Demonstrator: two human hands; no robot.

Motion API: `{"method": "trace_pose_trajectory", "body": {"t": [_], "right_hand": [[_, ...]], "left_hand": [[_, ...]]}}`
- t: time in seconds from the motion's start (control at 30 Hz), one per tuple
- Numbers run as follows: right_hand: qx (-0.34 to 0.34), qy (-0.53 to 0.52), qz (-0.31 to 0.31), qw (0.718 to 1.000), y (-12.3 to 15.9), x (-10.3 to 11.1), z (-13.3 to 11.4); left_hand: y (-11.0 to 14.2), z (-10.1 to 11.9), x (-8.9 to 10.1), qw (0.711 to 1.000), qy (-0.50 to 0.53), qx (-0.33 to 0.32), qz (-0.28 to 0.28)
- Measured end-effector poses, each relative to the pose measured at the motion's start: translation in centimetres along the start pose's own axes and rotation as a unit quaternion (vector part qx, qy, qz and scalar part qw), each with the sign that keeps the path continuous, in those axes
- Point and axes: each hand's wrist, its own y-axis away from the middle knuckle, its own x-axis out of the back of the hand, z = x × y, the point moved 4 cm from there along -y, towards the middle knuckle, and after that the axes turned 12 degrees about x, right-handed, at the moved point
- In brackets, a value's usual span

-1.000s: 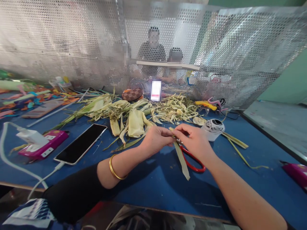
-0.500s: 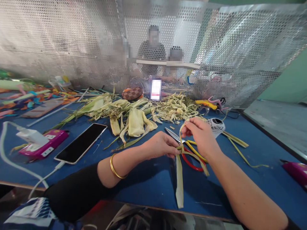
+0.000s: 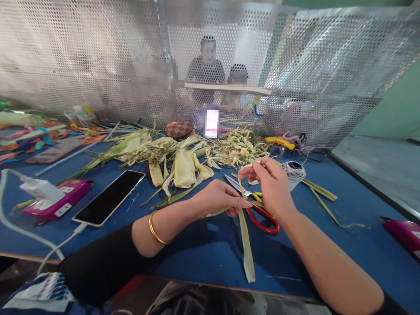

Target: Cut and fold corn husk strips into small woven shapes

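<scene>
Over the blue table, my left hand (image 3: 223, 199) pinches several pale green corn husk strips (image 3: 246, 249) where they cross. One strip hangs down from the crossing, and another sticks out to the left under the palm. My right hand (image 3: 271, 181) is raised just to the right, thumb and fingers closed on the upper end of a strip that runs down to the left hand. Under the hands lie scissors (image 3: 265, 223) with red and yellow handles, their blades pointing to the back left. Behind the right hand stands a ball of white thread (image 3: 294, 171).
Corn husks (image 3: 184, 168) and a heap of shredded husk (image 3: 241, 146) lie at the back. A phone (image 3: 110, 197) charges beside a purple power strip (image 3: 65, 199) on the left. A perforated metal screen (image 3: 124, 65) stands behind, with people beyond it.
My right hand has turned and shifted slightly left with the strip's upper end. The strip that drooped right over the red handle now sticks out left beneath my left hand.
</scene>
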Motion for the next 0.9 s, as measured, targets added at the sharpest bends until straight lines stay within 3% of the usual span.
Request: {"method": "trace_pose_trajectory", "body": {"t": [0.13,0.27,0.4,0.53,0.6,0.7,0.9], "right_hand": [[0.068,0.010,-0.049,0.996,0.6,-0.7,-0.6],[0.066,0.003,-0.062,0.996,0.3,-0.4,0.1],[0.071,0.111,-0.083,0.988,-0.5,0.7,0.5],[0.120,0.322,-0.215,0.914,0.0,0.1,0.4],[0.135,0.363,-0.235,0.891,0.4,-0.2,0.5],[0.138,0.342,-0.212,0.905,0.4,-0.2,0.7],[0.072,0.292,-0.163,0.940,-0.5,0.6,2.3]], "left_hand": [[0.3,-0.2,-0.5,0.999,-0.036,0.013,0.007],[0.0,-0.2,-0.2,0.999,-0.035,0.001,0.027],[-0.4,-0.1,1.1,0.995,0.027,-0.009,0.090],[-0.6,0.4,2.4,0.990,0.057,-0.028,0.124],[-0.6,0.6,2.6,0.990,0.051,-0.032,0.125],[-0.6,0.5,2.5,0.993,0.042,-0.035,0.106],[-0.7,0.3,2.2,0.995,0.045,-0.023,0.086]]}}
